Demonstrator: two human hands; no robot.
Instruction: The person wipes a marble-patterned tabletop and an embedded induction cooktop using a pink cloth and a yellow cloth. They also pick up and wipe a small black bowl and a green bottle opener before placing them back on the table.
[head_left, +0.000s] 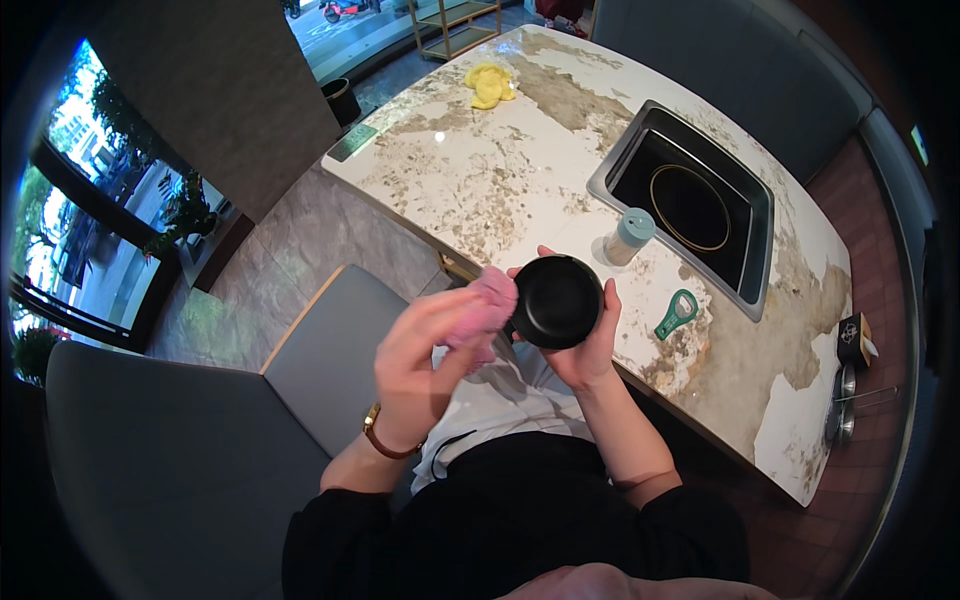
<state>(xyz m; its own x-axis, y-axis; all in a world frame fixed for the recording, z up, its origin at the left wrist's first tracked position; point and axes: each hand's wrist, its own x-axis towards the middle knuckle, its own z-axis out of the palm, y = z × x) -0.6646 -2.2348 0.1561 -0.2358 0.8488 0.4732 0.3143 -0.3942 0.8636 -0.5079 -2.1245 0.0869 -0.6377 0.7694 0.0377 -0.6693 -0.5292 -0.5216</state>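
Observation:
My left hand (424, 356) grips a bunched pink cloth (487, 304), which is at the left rim of a small black bowl (559, 301). From below and the right, my right hand (589, 352) holds this bowl, its hollow facing up toward me. The bowl is over the table's near edge, above my lap. Just beyond it stands a clear toothpick dispenser (630, 236) with a blue-green lid. A green bottle opener (676, 315) lies on the tabletop to the right of my right hand.
The stone-patterned table (480, 187) has an inset cooktop (690, 206) with a metal rim. A yellow cloth (490, 85) lies at the far end. A tissue box (855, 339) and metal containers (844, 405) are at the right end. A grey chair (330, 337) stands left of me.

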